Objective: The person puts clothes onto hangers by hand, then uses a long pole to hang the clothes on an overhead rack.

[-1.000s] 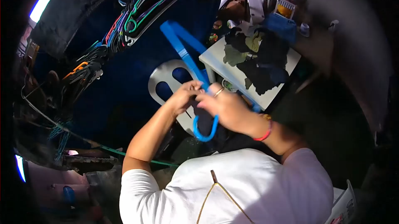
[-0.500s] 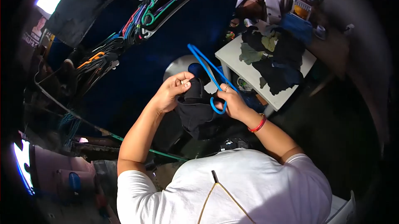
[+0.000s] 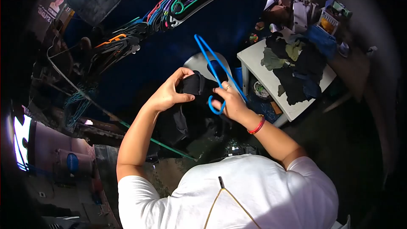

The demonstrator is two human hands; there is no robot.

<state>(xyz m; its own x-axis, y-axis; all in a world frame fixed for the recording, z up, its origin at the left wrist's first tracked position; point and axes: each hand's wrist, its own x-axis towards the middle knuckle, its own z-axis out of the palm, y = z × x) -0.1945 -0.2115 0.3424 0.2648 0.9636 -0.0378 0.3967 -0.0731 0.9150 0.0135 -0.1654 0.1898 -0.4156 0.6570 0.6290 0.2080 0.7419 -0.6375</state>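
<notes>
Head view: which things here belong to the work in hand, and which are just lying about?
In the work:
- blue hanger, in the right hand
- black cloth, in the left hand
- probably the row of hangers and the cloth pile

Seemingly just about:
- white basket
- green pole

The shirt (image 3: 250, 178) is white with short sleeves (image 3: 136, 193); there's a gold chain (image 3: 214, 207), a red bracelet (image 3: 258, 126) and a ring (image 3: 228, 87).
</notes>
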